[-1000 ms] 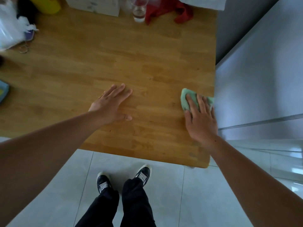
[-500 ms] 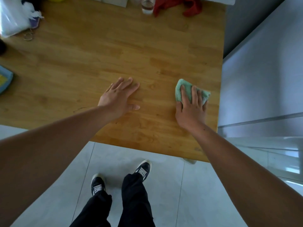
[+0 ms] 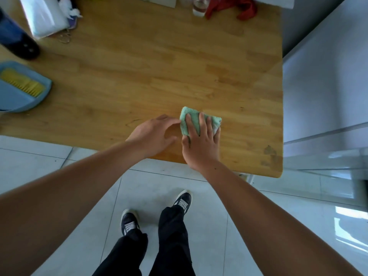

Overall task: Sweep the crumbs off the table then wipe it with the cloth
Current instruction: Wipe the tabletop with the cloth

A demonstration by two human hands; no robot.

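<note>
Right hand (image 3: 201,144) lies flat, fingers spread straight, pressing the green cloth (image 3: 194,121) onto the wooden table (image 3: 159,76). The cloth has travelled left from the table's right edge and is now near the front edge, mid-table. Left hand (image 3: 153,134), relaxed and holding nothing, now sits just beside it. Judgement: wiping is under way. Blue dustpan (image 3: 20,96) is parked far left.

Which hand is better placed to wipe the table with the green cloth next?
Right. The right hand lies flat on the green cloth, pressing it to the table; the left hand sits beside it, fingertips at the cloth's edge.
</note>
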